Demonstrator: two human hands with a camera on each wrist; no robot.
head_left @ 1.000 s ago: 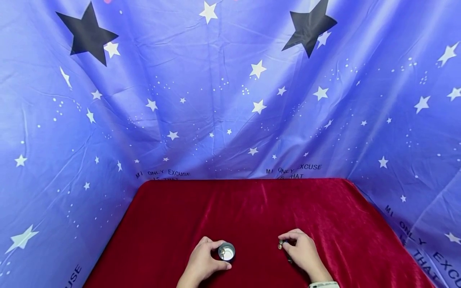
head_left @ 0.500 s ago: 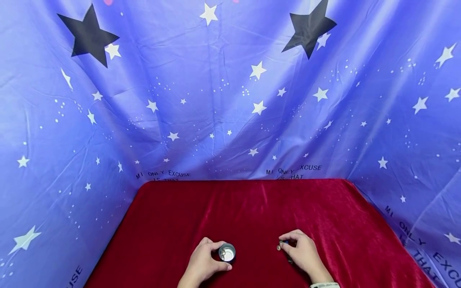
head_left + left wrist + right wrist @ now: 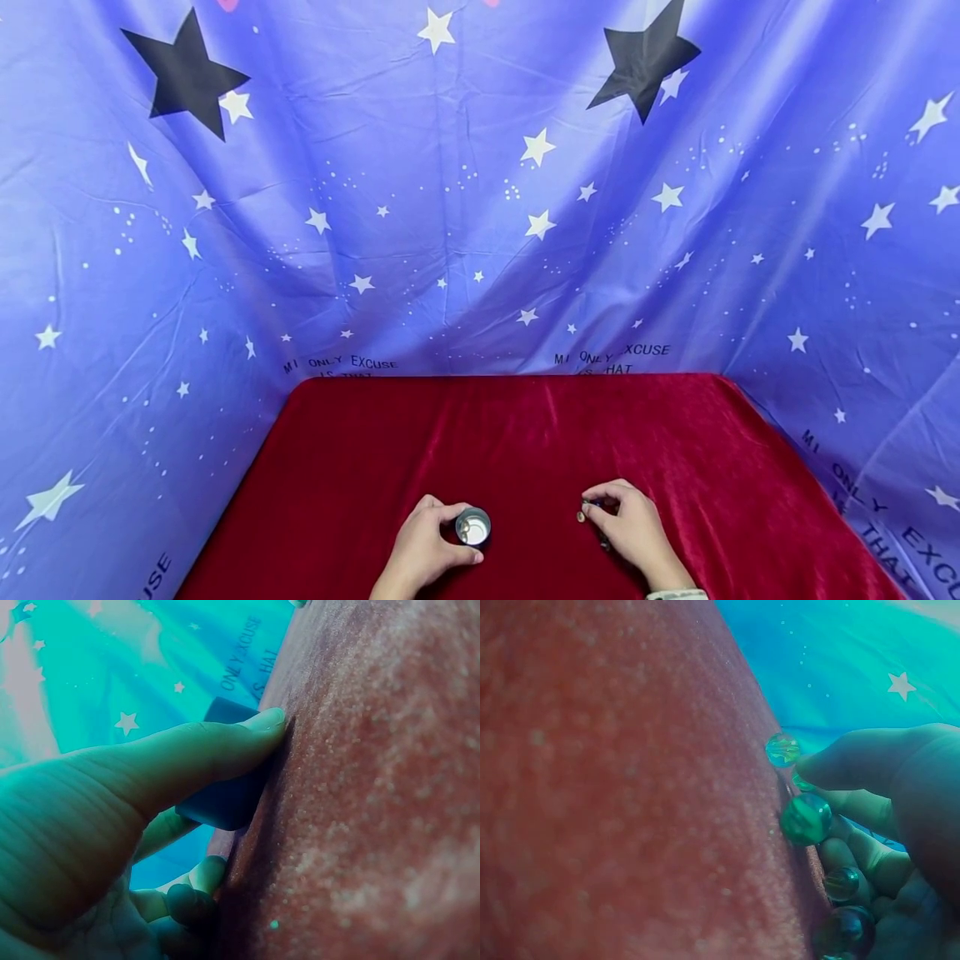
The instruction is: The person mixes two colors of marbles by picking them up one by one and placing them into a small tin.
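Observation:
My left hand [image 3: 422, 542] grips a small round cup [image 3: 474, 527], dark outside and shiny inside, standing upright on the red cloth. Inside the cup lies something small and brownish, perhaps a marble. In the left wrist view the thumb lies along the dark cup wall [image 3: 229, 804]. To the right, my right hand [image 3: 633, 529] is down at several glass marbles. Its thumb and forefinger pinch a marble [image 3: 802, 781], mostly hidden behind the thumb. A clear marble [image 3: 782, 750] lies just beyond the thumb tip, and a green marble [image 3: 805, 819] sits nearer.
Darker marbles [image 3: 847, 932] lie under the right palm. Red velvet cloth [image 3: 517, 433] covers the table. A blue curtain [image 3: 450, 208] with stars and printed words hangs around its back and sides.
A marble at the right fingertips has shifted slightly left and towards me. The left hand and the cup stay in place.

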